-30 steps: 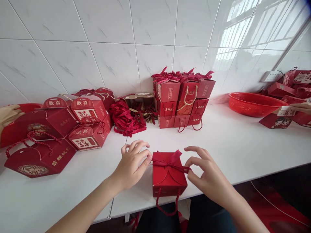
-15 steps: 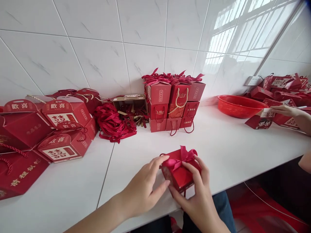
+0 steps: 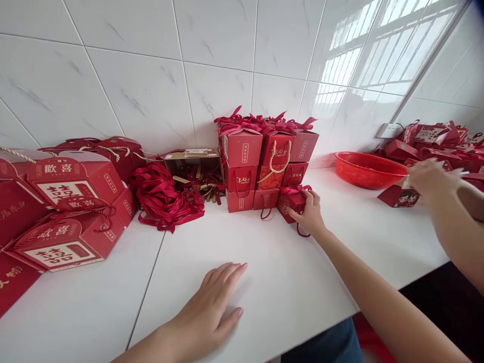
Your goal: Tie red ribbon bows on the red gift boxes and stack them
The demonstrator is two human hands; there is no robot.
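Observation:
My right hand (image 3: 310, 214) reaches forward and grips a small red gift box (image 3: 292, 202) with a ribbon bow on top. That box is at the front right of the stacked red gift boxes (image 3: 242, 151), close against the lower row. Bows top the stack, and cord handles hang from several of its boxes. My left hand (image 3: 212, 305) rests over the white table (image 3: 242, 242), fingers stretched out and thumb apart, with nothing in it. The held box's underside is hidden.
Larger red boxes with cord handles (image 3: 75, 186) stand at the left. Beside them lie a heap of red ribbon (image 3: 162, 196) and an open cardboard box (image 3: 194, 166). Toward the right are a red plastic basket (image 3: 368, 171), a co-worker's blurred hand (image 3: 431, 179) and piled red boxes (image 3: 434, 143).
My right hand has carried the bowed gift box forward to the front of the stack. My left hand has let go of it and drawn back slightly left.

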